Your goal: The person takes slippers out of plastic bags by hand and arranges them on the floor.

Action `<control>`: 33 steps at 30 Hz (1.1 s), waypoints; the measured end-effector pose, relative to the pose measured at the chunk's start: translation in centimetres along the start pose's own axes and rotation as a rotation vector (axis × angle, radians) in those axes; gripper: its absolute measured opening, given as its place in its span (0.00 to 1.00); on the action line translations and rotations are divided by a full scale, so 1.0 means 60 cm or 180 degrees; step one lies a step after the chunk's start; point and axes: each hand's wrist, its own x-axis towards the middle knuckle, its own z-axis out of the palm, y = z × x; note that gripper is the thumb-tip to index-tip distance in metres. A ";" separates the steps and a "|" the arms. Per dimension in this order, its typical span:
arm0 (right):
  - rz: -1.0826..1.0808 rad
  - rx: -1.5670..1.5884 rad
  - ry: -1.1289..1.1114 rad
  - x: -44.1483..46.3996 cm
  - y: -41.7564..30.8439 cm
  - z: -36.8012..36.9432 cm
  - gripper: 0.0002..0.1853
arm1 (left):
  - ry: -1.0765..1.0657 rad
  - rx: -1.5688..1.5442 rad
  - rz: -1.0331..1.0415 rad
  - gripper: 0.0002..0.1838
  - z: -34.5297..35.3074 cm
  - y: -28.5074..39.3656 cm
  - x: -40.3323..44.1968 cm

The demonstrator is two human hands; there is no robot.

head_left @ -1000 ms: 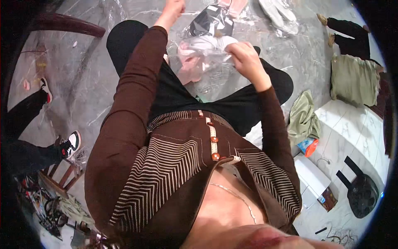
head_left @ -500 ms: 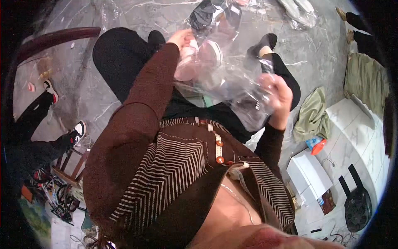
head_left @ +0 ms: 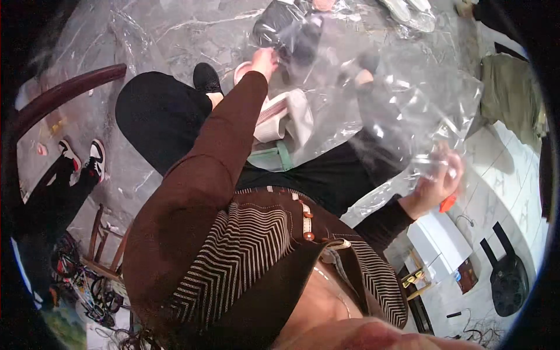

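My right hand (head_left: 443, 175), somewhat blurred, is closed on a clear plastic bag (head_left: 408, 116) and holds it out to the right. The plastic spreads, crumpled and shiny, over my right leg. My left hand (head_left: 264, 62) is closed at the upper end of a cream and pink article (head_left: 283, 116), which looks like a small bag with a zip. A pink rounded part shows left of that hand; my sleeve hides some of the grip. Below the article, a mint-green piece (head_left: 271, 156) lies between my thighs.
Dark things in clear plastic (head_left: 280, 26) and pale wrapped shoes (head_left: 408, 13) lie on the grey floor ahead. A dark curved wooden rail (head_left: 70, 87) and another person's sneakers (head_left: 97, 160) are at left. A white box (head_left: 438, 245) stands at right, with olive cloth (head_left: 510, 93) farther up.
My right hand has moved right and toward me, drawing the clear plastic off to that side. My left hand has shifted slightly. The cream and pink article now shows more plainly.
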 end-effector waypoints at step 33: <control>0.0055 0.0712 -0.2162 -0.133 0.095 0.276 0.18 | -0.1671 0.2602 0.2898 0.13 0.086 0.090 -0.375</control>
